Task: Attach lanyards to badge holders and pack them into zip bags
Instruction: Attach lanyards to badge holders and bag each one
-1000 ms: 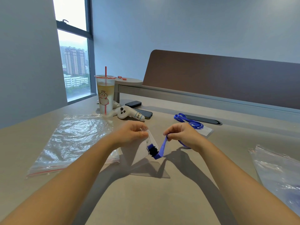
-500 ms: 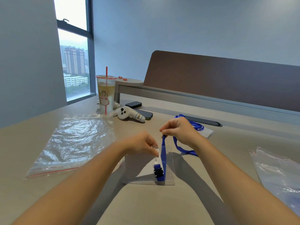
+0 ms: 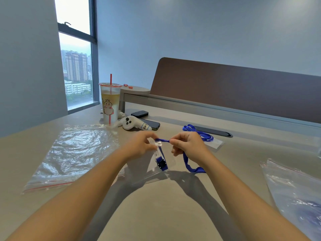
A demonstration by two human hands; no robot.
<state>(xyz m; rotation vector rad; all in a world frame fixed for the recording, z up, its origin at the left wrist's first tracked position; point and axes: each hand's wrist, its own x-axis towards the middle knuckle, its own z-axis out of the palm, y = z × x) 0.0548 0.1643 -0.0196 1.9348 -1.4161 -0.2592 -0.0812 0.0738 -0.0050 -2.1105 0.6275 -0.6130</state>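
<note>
My left hand (image 3: 139,146) pinches the clear plastic clip (image 3: 158,143) at the top of a transparent badge holder (image 3: 147,173), which hangs tilted above the table. My right hand (image 3: 189,145) pinches the blue lanyard (image 3: 188,165) a little to the right of the clip. The strap runs taut between both hands, and its black buckle end (image 3: 162,164) dangles below the clip. The rest of the strap loops down under my right hand onto the table. A second blue lanyard (image 3: 205,135) with a badge holder lies behind my right hand.
A stack of clear zip bags (image 3: 73,153) lies at the left; another zip bag (image 3: 295,188) lies at the right edge. A drink cup with a red straw (image 3: 110,103), a white controller (image 3: 133,123) and two phones (image 3: 151,124) stand behind. A brown divider (image 3: 243,91) closes the back.
Both hands have risen and come level, pulling the strap out sideways between them. The badge holder, flat on the table half a second ago, is lifted and tilted.
</note>
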